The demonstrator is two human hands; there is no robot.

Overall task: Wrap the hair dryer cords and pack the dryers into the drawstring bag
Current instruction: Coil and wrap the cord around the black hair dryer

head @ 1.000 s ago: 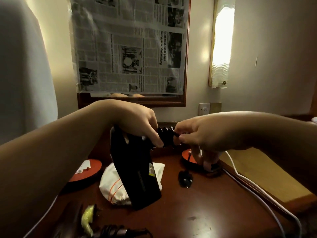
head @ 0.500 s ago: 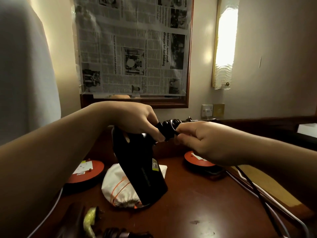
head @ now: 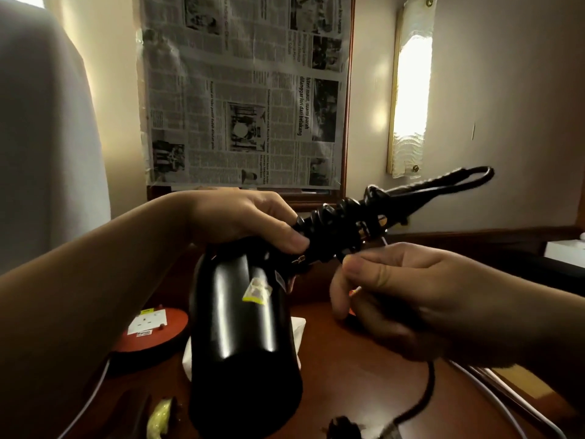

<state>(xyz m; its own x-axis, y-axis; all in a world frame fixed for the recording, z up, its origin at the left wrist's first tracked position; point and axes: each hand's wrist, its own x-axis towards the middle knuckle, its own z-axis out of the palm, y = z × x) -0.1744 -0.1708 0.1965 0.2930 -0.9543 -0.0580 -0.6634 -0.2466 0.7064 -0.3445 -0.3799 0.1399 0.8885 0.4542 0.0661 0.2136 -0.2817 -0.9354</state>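
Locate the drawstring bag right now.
Head view, lower centre: the white drawstring bag lies on the desk, mostly hidden behind the black hair dryer.

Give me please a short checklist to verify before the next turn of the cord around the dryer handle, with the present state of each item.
1. Left hand grips the hair dryer at the top of its body: ok.
2. Cord coils sit wound on the handle: ok.
3. Right hand pinches the cord close to the coils: ok.
4. The loose loop beyond the handle is free of knots: cannot tell.
5. Slack cord hangs below the right hand to the table: ok.
6. Drawstring bag open and ready: cannot tell, mostly hidden behind the dryer.
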